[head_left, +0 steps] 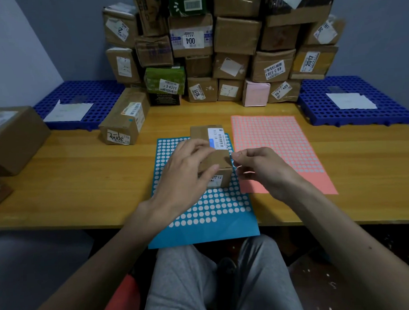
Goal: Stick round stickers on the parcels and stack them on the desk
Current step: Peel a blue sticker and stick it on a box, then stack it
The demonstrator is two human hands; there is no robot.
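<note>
A small brown parcel (pixel 218 157) with a white barcode label lies on the blue sticker sheet (pixel 207 208) in the middle of the desk. My left hand (pixel 188 171) grips the parcel from its left side, fingers curled over the top and front. My right hand (pixel 259 166) hovers at the parcel's right edge with thumb and forefinger pinched together; a sticker between them is too small to make out. A pink sticker sheet (pixel 282 152) lies to the right.
A tall stack of parcels (pixel 218 50) fills the back of the wooden desk (pixel 84 182). A long brown box (pixel 125 118) sits left of centre, a bigger box (pixel 15 138) at the far left. Blue perforated pallets (pixel 81 105) (pixel 354 103) flank the stack.
</note>
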